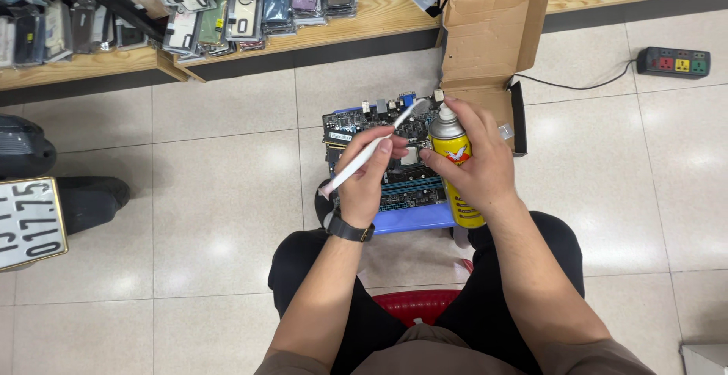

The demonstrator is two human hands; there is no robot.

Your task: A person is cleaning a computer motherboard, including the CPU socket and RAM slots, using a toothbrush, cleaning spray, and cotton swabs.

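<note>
Knees apart on the red stool, I grip the white brush in my left hand and the yellow spray can in my right hand, mid-frame over the circuit board; light strokes and short bursts seem best.

Circuit board partly behind hands

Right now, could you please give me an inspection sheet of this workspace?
Surface: blue stool on a tiled floor.
Job's things: circuit board on the stool; white brush; yellow spray can.
Clutter: open cardboard box behind the board.
Grippers: left hand holds the brush; right hand grips the can.
Cables: black cord to a power strip.
Surroundings: wooden shelf with phone cases.
</note>
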